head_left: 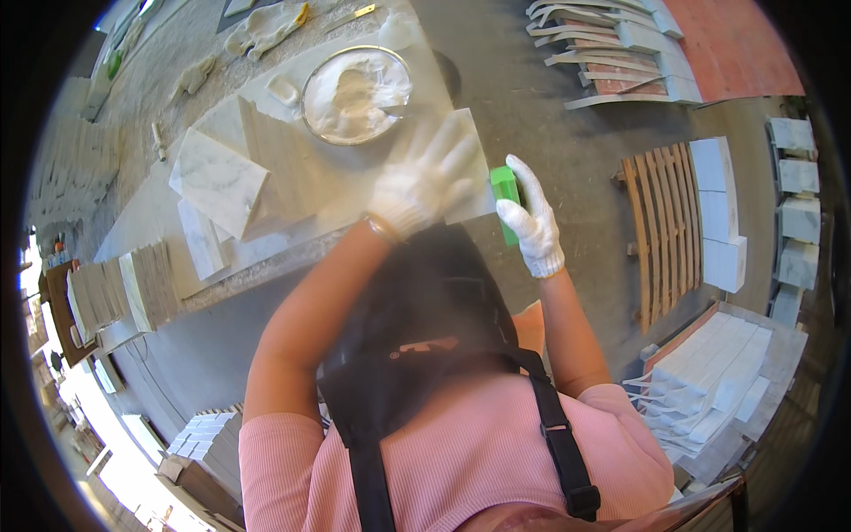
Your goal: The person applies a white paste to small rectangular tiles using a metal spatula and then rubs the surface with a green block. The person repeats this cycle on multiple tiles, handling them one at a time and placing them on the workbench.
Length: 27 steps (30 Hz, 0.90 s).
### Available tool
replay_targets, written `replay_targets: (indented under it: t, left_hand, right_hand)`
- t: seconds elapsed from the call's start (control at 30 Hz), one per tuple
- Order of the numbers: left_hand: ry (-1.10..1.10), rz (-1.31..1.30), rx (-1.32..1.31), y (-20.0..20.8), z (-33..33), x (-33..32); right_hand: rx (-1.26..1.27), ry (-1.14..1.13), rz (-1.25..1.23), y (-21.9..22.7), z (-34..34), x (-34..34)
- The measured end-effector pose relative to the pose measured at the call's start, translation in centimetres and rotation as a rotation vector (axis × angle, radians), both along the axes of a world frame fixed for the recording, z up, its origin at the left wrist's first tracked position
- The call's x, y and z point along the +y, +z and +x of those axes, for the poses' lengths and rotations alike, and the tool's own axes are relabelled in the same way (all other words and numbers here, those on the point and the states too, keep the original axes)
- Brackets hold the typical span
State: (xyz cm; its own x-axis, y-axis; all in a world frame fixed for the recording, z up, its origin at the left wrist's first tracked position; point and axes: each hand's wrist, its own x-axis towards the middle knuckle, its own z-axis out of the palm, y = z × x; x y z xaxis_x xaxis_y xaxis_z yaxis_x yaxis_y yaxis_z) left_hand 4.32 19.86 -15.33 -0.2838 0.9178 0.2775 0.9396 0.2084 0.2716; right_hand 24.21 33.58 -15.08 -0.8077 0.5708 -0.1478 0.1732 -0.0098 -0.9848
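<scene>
My left hand (424, 182), in a white knit glove, has its fingers spread and is smeared by motion. It is over a pale stone tile (470, 168) at the table's right edge; whether it touches the tile I cannot tell. My right hand (534, 226), gloved too, grips a small green block (504, 186) between thumb and fingers beside that tile's edge. Beyond my left hand stands a round metal-rimmed bowl (308, 108) of white powdery or pasty stuff, with a blade-like tool (396, 111) in it. Grey-veined marble tiles (222, 177) lie to the left.
The dusty worktable (328, 217) carries a crumpled glove (266, 31), a yellow-handled tool (350, 16) and rows of upright tiles (124, 288). To the right on the floor are a wooden pallet (660, 235), stacks of white stone pieces (714, 368) and strapped bundles (612, 53).
</scene>
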Motion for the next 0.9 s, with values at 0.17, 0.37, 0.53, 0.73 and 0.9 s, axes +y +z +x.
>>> replay_targets:
  t: [0.17,0.37,0.53,0.73,0.9]
  left_hand:
    - [0.007,-0.022,0.022,0.3,-0.2,0.1]
    - [-0.004,-0.034,0.042,0.1,0.0,-0.2]
    - [-0.022,-0.088,-0.034,0.4,0.0,0.0]
    - [0.01,-0.048,-0.058,1.0,0.3,0.0]
    - [-0.046,0.144,-0.006,-0.3,-0.2,-0.4]
  right_hand:
    - [0.026,-0.059,-0.152,-1.6,-3.4,1.4]
    - [0.006,-0.017,-0.235,0.4,1.7,-0.5]
    - [0.103,-0.034,-0.277,-3.1,-1.5,1.0]
    - [-0.031,-0.108,0.061,-1.0,-3.8,3.8]
    - [0.085,0.224,0.291,8.3,-3.2,0.4]
